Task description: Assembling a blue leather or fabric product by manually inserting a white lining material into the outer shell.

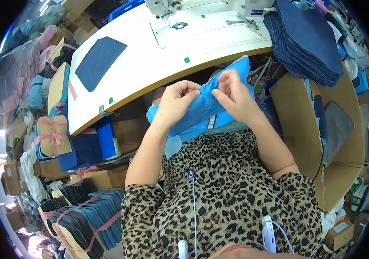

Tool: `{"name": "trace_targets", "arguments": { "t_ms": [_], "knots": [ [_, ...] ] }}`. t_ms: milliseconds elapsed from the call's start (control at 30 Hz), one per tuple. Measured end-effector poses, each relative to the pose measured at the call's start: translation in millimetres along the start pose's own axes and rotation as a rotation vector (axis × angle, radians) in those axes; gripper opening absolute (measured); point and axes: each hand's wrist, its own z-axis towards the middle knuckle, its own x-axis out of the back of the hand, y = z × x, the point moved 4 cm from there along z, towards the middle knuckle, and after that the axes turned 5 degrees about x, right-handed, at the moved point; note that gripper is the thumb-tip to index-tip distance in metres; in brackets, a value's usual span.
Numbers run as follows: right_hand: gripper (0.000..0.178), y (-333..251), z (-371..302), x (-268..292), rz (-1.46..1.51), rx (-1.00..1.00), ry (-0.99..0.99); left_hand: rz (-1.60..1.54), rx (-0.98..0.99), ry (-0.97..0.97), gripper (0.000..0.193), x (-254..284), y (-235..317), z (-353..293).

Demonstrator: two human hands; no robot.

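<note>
A bright blue piece of sewn fabric [201, 108] lies across my lap, below the table's front edge. It has a gathered seam and a small white-and-dark label [212, 121]. My left hand [176, 102] pinches the seam between thumb and fingers. Just to the right, my right hand [236, 98] hovers over the same seam, its thumb and fingers parted with nothing visible between them. A light blue scrap [173, 146] hangs at the fabric's lower left.
Ahead stands a white sewing table [141, 56] with a sewing machine [165, 13], a dark blue cut panel [100, 62] and a wrench [235, 22]. A stack of navy panels [303, 43] overhangs its right end. Beside me are a cardboard box [299, 116] and tied fabric bundles [85, 220].
</note>
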Motion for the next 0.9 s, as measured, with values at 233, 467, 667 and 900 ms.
{"name": "trace_targets", "arguments": {
  "t_ms": [233,467,667,900],
  "knots": [
    [0.012,-6.2,-2.5,-13.7,-0.14,0.041,-0.023,0.125,-0.101,0.115,0.01,2.7,5.1,-4.0],
    [0.016,-23.1,11.5,-22.1,-0.317,0.444,0.135,0.228,-0.223,0.233,0.009,1.9,9.8,-10.7],
    [0.017,-15.0,17.5,-24.9,-0.231,0.413,0.12,0.449,-0.569,0.281,0.011,1.9,15.1,-19.2],
    [0.004,22.3,7.9,-1.1,0.644,0.136,0.05,0.618,-0.357,0.298,0.018,1.9,14.1,-16.2]
  ]
}}
